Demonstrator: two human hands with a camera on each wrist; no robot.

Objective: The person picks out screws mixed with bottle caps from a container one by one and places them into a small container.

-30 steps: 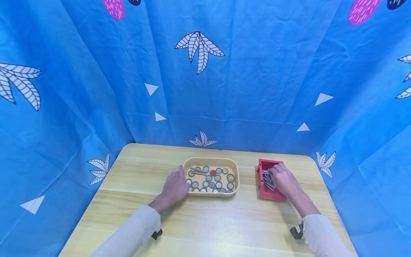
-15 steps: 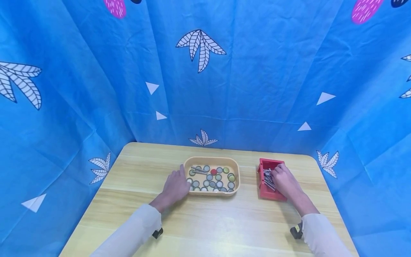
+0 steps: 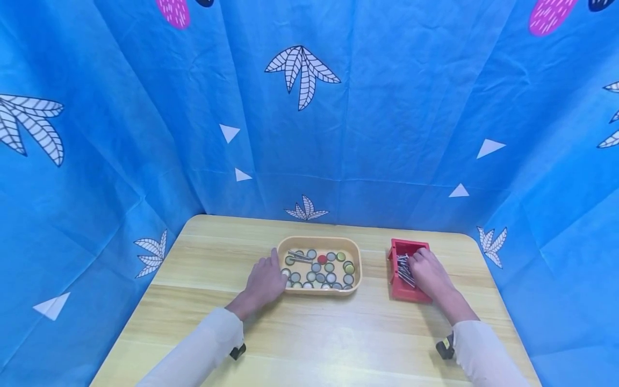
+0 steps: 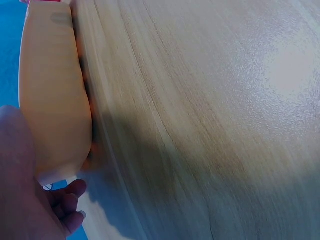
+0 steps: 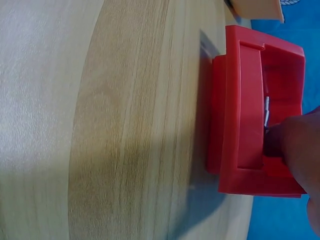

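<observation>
A tan plastic tray stands mid-table, with several bottle caps and a few thin metal rods, like nails or screws, lying in it. My left hand grips the tray's left end; in the left wrist view the thumb lies over the rim and the fingers curl outside the wall. To the right stands a red plastic bin with several silver nails or screws inside. My right hand reaches into this bin, its fingers among them. The fingertips are hidden, so whether they pinch one is unclear.
Both containers stand on a light wooden table. A blue patterned curtain hangs behind the table and along both sides. Dark devices are strapped at both wrists.
My right hand has shifted slightly inside the red bin, uncovering more of the silver pieces. My left hand and the tray keep their place.
</observation>
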